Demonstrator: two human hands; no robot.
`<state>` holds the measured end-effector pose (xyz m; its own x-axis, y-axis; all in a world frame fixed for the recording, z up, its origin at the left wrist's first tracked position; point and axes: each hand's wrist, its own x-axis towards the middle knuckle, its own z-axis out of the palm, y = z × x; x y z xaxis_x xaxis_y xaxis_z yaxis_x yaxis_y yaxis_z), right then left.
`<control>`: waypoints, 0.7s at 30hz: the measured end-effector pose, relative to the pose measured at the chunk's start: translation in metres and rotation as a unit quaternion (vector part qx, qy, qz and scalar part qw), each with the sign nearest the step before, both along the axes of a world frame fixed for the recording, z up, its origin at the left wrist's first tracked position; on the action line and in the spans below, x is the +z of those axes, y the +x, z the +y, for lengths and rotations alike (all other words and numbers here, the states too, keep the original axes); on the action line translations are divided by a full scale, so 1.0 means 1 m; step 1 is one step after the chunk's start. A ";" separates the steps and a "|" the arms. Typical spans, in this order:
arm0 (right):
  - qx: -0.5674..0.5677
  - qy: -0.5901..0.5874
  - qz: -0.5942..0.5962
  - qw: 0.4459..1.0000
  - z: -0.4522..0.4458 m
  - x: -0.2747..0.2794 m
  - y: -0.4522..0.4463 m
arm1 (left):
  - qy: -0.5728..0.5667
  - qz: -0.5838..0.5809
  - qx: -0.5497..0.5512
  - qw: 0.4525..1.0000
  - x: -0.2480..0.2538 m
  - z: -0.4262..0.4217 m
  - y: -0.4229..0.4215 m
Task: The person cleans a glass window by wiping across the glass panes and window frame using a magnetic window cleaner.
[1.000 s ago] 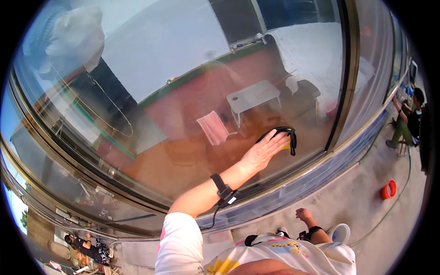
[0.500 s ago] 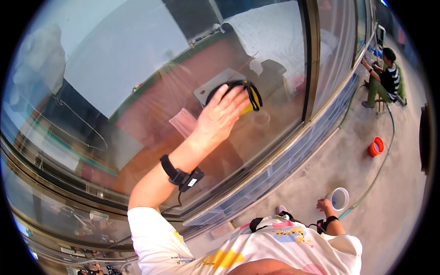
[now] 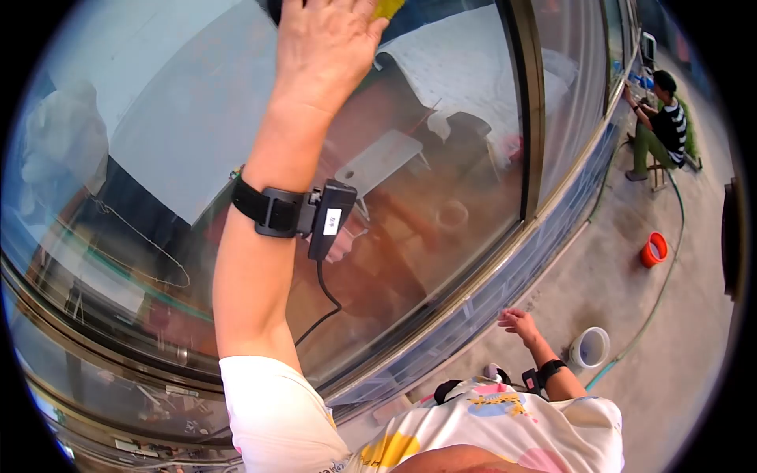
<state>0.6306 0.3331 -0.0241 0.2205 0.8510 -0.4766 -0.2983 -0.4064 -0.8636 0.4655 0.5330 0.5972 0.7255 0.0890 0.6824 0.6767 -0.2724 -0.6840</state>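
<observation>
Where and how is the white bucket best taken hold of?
Best by the rim of the white bucket, I think, on the side nearest the right hand, coming from above with fingers inside and thumb outside. The round mouth is open and faces up, and I see no handle.

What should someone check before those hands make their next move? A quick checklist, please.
1. Left hand at the yellow-and-black pad: ok.
2. All its fingertips on the pad: cannot tell, cut off by the picture's edge.
3. Right hand free: ok, nothing visible in it.
4. Right hand apart from white bucket: ok.
5. Seated co-worker out of reach: ok, apparently.
6. Wrist cable free throughout: cannot tell.
</observation>
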 end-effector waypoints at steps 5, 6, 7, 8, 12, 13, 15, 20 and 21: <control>-0.145 0.292 0.036 0.945 0.039 0.178 0.001 | -0.062 0.159 -0.006 0.985 -0.186 0.008 0.046; -0.149 0.294 0.032 0.944 0.045 0.202 0.002 | -0.068 0.172 -0.010 0.983 -0.213 0.004 0.049; -0.157 0.347 0.020 0.924 0.050 0.222 0.004 | -0.082 0.197 0.002 0.977 -0.239 0.001 0.051; -0.166 0.398 0.008 0.902 0.055 0.235 0.003 | -0.095 0.221 0.009 0.971 -0.266 0.001 0.055; -0.190 0.355 -0.008 0.915 0.078 0.211 -0.008 | -0.143 0.276 0.041 0.950 -0.357 -0.004 0.058; -0.209 0.323 -0.002 0.923 0.085 0.187 -0.013 | -0.153 0.287 0.046 0.944 -0.376 -0.006 0.056; -0.226 0.259 0.012 0.939 0.090 0.148 -0.022 | -0.164 0.295 0.048 0.940 -0.408 -0.013 0.048; -0.216 0.197 -0.100 0.951 0.106 0.128 -0.050 | -0.447 0.120 -0.087 0.882 -0.421 -0.028 0.027; -0.225 0.226 -0.124 0.940 0.112 0.130 -0.061 | -0.488 0.046 -0.169 0.855 -0.416 -0.030 0.022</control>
<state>0.5700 0.4453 0.1064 0.6626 0.7486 0.0239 -0.1187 0.1365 -0.9835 0.4876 0.5029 0.1811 0.8689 0.3581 0.3417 0.4024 -0.9130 -0.0664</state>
